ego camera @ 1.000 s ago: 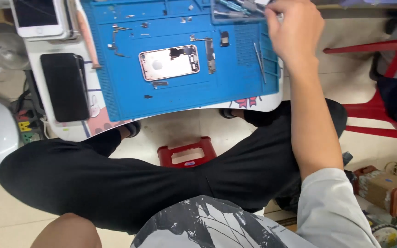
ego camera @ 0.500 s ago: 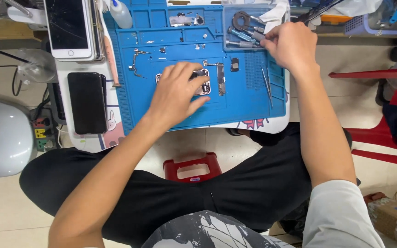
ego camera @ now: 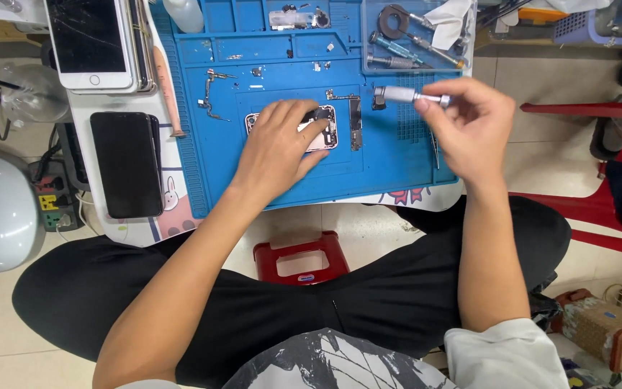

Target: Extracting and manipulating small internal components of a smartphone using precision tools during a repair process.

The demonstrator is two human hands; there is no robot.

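Laid over a low white table, the blue silicone repair mat (ego camera: 397, 169) carries an opened silver phone chassis (ego camera: 323, 128) pinned flat beneath the left hand's (ego camera: 278, 148) spread fingers, steadying it, while the right hand's (ego camera: 469, 126) fingertips pinch a slim silver metal screwdriver (ego camera: 408, 95), lifted just above that chassis.

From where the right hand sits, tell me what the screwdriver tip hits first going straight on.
The right hand points the silver screwdriver leftward; first in line looks to be the narrow metal strip beside the opened phone, though height is unclear.
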